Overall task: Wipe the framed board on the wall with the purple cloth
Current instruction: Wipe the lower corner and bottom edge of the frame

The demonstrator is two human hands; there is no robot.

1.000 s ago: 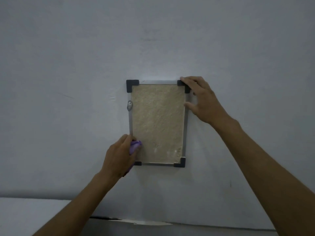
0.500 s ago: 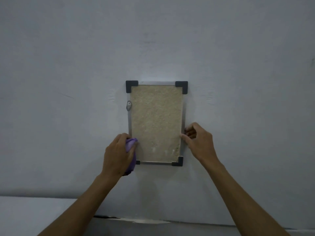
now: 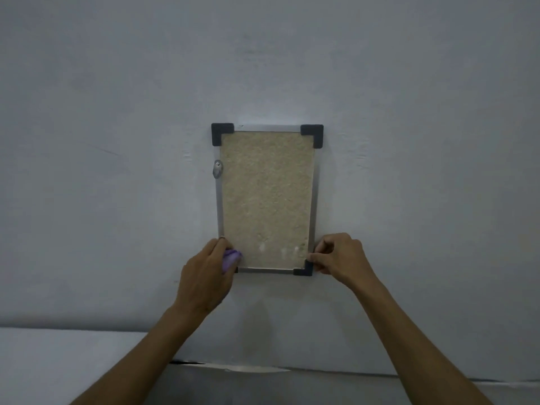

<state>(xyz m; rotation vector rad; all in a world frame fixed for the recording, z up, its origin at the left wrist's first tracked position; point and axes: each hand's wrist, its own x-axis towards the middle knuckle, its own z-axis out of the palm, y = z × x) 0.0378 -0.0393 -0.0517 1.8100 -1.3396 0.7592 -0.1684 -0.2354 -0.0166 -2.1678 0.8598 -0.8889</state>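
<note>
- The wall (image 3: 117, 141) fills nearly the whole picture, pale grey and plain, with a faint scratch at middle left.
- A light ledge (image 3: 58, 361) runs across the bottom of the picture below the wall, with a dark gap at its edge near bottom centre.
- The framed board (image 3: 266, 200) hangs on the wall just above the centre of the picture, taller than wide. Its face is a rough tan surface with a few pale smudges near the lower edge. A thin silver frame runs round it, with dark corner caps showing at the upper left, upper right and lower right.
- The left hand (image 3: 204, 279) comes up from the lower left and covers the board's lower left corner. Its grip is curled round the purple cloth, holding it against that corner.
- The right hand (image 3: 342, 258) comes up from the lower right to the board's lower right corner. Its fingers are curled and its fingertips pinch the frame edge just above the dark corner cap.
- The purple cloth (image 3: 230, 257) is bunched in the left hand; only a small fold shows past the fingers, touching the board's tan face at its lower left.
- A small metal fitting (image 3: 217, 168) sits on the left side of the frame, in its upper part.
</note>
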